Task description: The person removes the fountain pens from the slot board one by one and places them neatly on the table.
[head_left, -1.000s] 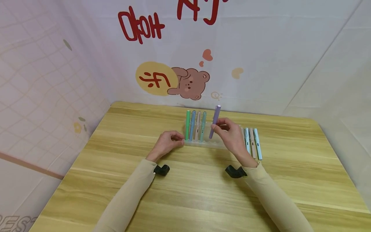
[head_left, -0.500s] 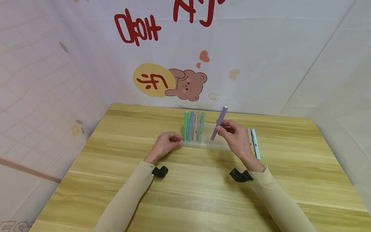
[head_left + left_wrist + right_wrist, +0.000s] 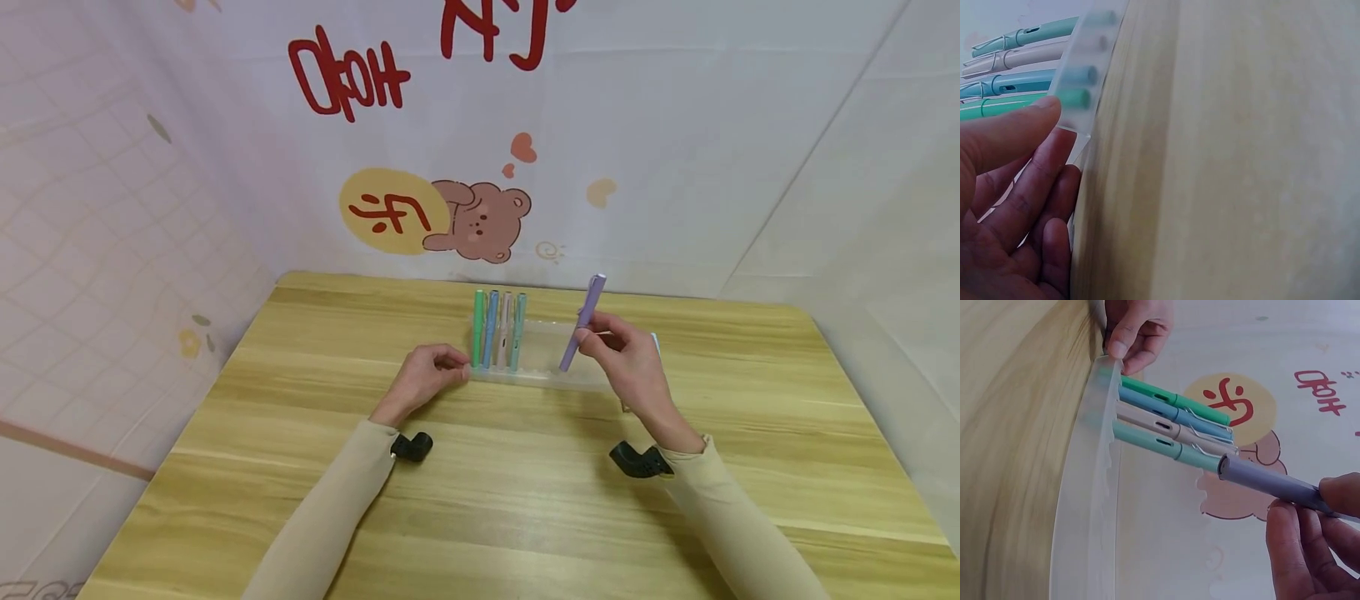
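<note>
My right hand [image 3: 627, 354] pinches a purple pen [image 3: 584, 321] between thumb and fingers, tilted with its top leaning right. The pen's lower end is close over a translucent pen holder [image 3: 540, 379] in the head view. My left hand [image 3: 426, 375] grips the holder's left end, thumb in front and fingers behind, as the left wrist view shows. Side by side in the holder's left slots stand a green pen [image 3: 478, 329], a blue pen [image 3: 491, 329], a pale pinkish pen [image 3: 505, 329] and a mint pen [image 3: 518, 331].
Behind my right hand a light blue pen tip [image 3: 656, 341] peeks out on the wooden table [image 3: 480, 500]. A printed curtain [image 3: 660, 150] rises at the table's back edge. Each wrist carries a black camera mount, one on the left [image 3: 412, 447] and one on the right [image 3: 640, 459].
My right hand has moved right along the holder with the purple pen, which leans further right. It now hides most of the pens lying on the right. My left hand stays at the holder's end.
</note>
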Demonstrator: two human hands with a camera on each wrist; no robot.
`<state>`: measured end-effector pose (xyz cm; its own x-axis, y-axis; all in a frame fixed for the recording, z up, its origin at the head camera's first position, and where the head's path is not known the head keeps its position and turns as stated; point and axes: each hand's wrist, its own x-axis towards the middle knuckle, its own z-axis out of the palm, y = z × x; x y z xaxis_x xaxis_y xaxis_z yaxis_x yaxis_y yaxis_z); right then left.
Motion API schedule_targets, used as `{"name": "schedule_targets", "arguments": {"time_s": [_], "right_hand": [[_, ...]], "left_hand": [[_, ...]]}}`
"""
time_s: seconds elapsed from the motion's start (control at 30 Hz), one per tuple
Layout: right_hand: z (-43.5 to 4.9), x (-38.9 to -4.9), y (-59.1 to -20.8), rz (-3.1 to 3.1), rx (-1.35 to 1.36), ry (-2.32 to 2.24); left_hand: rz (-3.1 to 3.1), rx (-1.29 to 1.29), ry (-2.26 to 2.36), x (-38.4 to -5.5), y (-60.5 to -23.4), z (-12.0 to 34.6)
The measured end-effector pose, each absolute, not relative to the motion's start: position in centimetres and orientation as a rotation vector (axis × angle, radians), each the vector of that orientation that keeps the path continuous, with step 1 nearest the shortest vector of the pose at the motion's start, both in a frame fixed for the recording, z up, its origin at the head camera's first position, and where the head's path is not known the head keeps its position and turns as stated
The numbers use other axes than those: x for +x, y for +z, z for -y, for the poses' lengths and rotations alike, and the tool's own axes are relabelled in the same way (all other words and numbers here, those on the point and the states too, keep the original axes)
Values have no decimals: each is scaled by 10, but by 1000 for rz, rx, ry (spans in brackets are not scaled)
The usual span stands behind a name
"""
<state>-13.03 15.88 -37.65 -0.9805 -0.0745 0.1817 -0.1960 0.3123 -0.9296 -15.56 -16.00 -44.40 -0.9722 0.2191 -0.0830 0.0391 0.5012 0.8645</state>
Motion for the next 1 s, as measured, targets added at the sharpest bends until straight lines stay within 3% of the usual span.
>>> {"name": "schedule_targets", "arguments": {"time_s": [1.0], "right_hand": [[-208, -118, -382, 2482, 159, 1698]], "left_hand": [[-2567, 247, 1489, -155, -445, 160]]}}
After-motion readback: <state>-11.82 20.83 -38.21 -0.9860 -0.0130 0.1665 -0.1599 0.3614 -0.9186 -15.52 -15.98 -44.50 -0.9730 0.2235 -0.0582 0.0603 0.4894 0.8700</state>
